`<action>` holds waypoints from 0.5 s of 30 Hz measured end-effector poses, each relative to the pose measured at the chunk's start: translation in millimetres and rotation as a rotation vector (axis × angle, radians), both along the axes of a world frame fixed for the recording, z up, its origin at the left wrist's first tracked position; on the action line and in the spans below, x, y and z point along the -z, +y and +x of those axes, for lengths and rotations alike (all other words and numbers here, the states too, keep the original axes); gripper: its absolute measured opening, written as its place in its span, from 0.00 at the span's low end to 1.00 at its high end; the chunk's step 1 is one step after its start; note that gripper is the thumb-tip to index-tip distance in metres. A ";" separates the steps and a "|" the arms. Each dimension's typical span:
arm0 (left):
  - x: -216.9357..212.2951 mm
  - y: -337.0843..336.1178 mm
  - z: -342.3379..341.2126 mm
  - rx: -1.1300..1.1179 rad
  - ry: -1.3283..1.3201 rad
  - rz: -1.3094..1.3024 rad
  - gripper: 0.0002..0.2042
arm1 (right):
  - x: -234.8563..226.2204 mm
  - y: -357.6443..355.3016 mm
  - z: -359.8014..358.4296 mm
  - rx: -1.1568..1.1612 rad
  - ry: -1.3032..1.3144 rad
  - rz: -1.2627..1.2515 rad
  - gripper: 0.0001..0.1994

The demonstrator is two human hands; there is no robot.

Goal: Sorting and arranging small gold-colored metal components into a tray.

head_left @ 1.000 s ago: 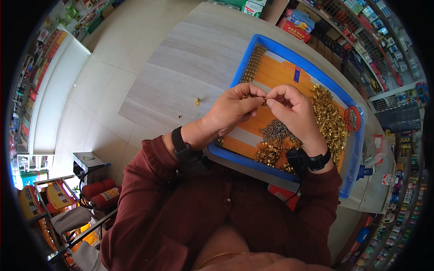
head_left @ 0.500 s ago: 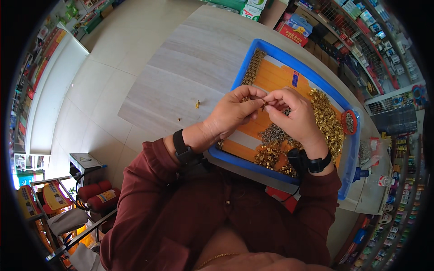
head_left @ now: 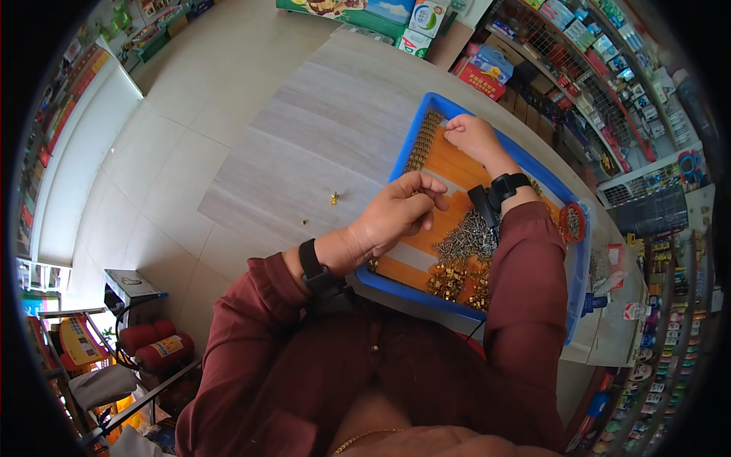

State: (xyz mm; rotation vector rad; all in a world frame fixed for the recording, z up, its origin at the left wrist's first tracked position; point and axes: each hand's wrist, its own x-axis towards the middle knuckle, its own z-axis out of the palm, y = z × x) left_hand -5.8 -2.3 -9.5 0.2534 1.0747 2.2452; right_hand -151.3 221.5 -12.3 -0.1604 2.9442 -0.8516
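Note:
A blue tray (head_left: 391, 286) lies on the table in front of me, lined with an orange sheet. My right hand (head_left: 472, 142) is over its far part, fingertips pinched together beside neat rows of small brass-coloured pieces (head_left: 423, 142). What the pinch holds, if anything, is hidden. My left hand (head_left: 397, 211) hovers at the tray's left edge with its fingers curled and its thumb near the index finger; anything inside the curl is out of sight. Silver screws (head_left: 466, 239) lie heaped in the tray, next to loose gold-coloured metal pieces (head_left: 448, 280).
On the table (head_left: 282, 152) left of the tray lie a small gold-coloured piece (head_left: 334, 198) and a tiny bit (head_left: 304, 222). A red round dish (head_left: 572, 223) of small metal parts sits at the tray's right side. Stocked shelves (head_left: 601, 91) stand beyond the table.
My hands were together, fingertips meeting at a small metal piece. My right hand has moved away to the far rows in the tray, while my left stays near its former place.

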 end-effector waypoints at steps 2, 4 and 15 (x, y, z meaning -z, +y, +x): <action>1.6 0.5 -1.1 0.012 -0.002 0.015 0.12 | 4.3 -0.5 -4.6 0.005 0.036 0.026 0.12; 1.7 0.5 -1.1 0.010 -0.002 0.022 0.12 | 7.1 -3.9 -6.1 0.008 0.070 0.044 0.12; 3.0 0.0 -1.5 0.019 -0.016 0.052 0.12 | 8.1 -6.5 -5.7 0.074 0.187 0.074 0.09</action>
